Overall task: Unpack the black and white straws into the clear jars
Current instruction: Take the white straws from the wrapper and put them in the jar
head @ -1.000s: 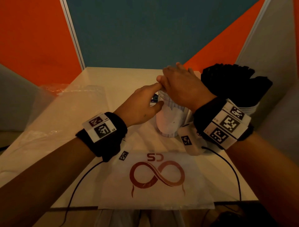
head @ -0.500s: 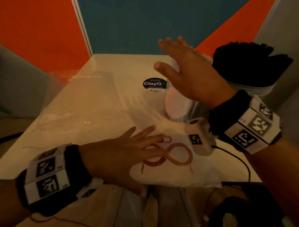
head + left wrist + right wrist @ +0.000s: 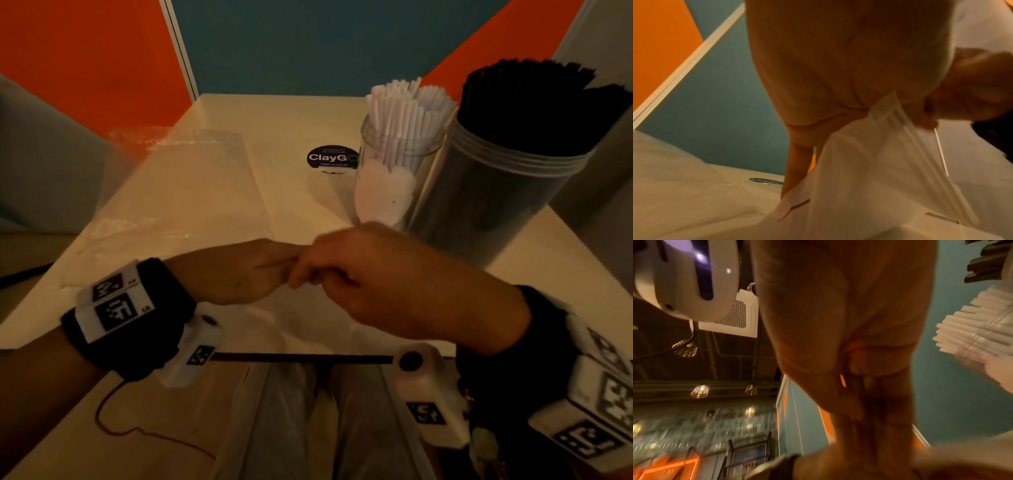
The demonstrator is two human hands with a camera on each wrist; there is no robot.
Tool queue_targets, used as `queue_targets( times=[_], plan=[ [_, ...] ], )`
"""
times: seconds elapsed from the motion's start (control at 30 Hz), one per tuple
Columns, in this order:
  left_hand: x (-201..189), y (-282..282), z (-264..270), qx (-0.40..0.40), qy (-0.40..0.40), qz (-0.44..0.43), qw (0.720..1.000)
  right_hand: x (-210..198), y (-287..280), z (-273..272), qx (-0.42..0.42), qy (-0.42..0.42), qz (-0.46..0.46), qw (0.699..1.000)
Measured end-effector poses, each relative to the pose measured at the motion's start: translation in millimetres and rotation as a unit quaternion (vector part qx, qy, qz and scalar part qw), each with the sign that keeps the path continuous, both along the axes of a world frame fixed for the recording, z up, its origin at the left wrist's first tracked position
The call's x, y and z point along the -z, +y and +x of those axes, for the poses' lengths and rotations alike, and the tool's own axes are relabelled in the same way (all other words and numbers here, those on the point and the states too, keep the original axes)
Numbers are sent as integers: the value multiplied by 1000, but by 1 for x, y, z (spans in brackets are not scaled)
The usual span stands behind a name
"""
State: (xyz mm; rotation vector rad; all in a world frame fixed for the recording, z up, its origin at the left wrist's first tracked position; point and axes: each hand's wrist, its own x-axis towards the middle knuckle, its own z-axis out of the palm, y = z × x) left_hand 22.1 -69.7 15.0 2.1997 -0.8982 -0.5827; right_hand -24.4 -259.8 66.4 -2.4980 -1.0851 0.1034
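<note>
Two clear jars stand at the back right of the white table (image 3: 274, 113). The smaller jar (image 3: 394, 178) is packed with white straws (image 3: 407, 102); the larger jar (image 3: 507, 195) beside it is full of black straws (image 3: 527, 106). My left hand (image 3: 246, 270) and right hand (image 3: 359, 277) meet fingertip to fingertip at the table's near middle, above a flat white plastic bag (image 3: 308, 329). In the left wrist view the white bag (image 3: 869, 170) is bunched and lifted, pinched under my left hand (image 3: 849, 81), with the curled fingers (image 3: 962, 100) of the right hand gripping the same edge.
A crumpled clear plastic wrapper (image 3: 178, 192) lies along the table's left side. A dark round ClayGo sticker (image 3: 330, 157) sits left of the white-straw jar. The table's near edge (image 3: 301, 358) runs just below my wrists. Orange and teal wall panels close the back.
Both hands have left the white-straw jar. The left dropped to the bag near the front edge, then the right followed, and both now grip the bag together.
</note>
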Motion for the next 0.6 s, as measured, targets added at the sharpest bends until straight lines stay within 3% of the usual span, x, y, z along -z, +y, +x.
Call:
queue_targets(
  times=[0.1,0.27,0.6],
  plan=[
    [-2,-1,5,-17,33,-28,999,29,7,6,41,-15,-136,990],
    [-2,-5,6,-32,25,-37,999,53,14,22,89,-28,-167,981],
    [3,-5,9,-47,25,-47,997,79,19,45,84,-3,-193,978]
  ],
)
